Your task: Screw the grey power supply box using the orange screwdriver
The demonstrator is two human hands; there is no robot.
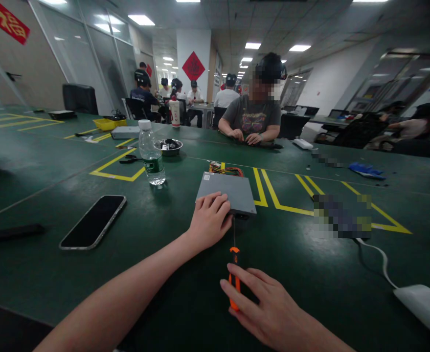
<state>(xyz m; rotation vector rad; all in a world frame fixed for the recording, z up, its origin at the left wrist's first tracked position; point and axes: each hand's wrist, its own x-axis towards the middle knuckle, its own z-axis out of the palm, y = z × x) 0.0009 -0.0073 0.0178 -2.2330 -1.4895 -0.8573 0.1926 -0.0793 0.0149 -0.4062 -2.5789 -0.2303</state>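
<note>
A grey metal computer power supply (pixel 229 190) lies on the green table, its bundle of coloured wires (pixel 225 169) at the far side. My left hand (pixel 212 215) grips its near left corner, fingers over the top. An orange and black screwdriver (pixel 234 259) points away from me, its shaft reaching the near face of the power supply close to the left fingertips. Whether the tip sits in a screw is hidden. My right hand (pixel 260 300) has thumb and fingers around the screwdriver's handle.
A phone (pixel 93 222) and a water bottle (pixel 151 154) stand left, with a metal bowl (pixel 169 147) and black pliers (pixel 131 159) behind. At right are a white power bank-like block (pixel 423 308) with a cable and a blurred-out device (pixel 341 216). A person (pixel 253 112) sits opposite.
</note>
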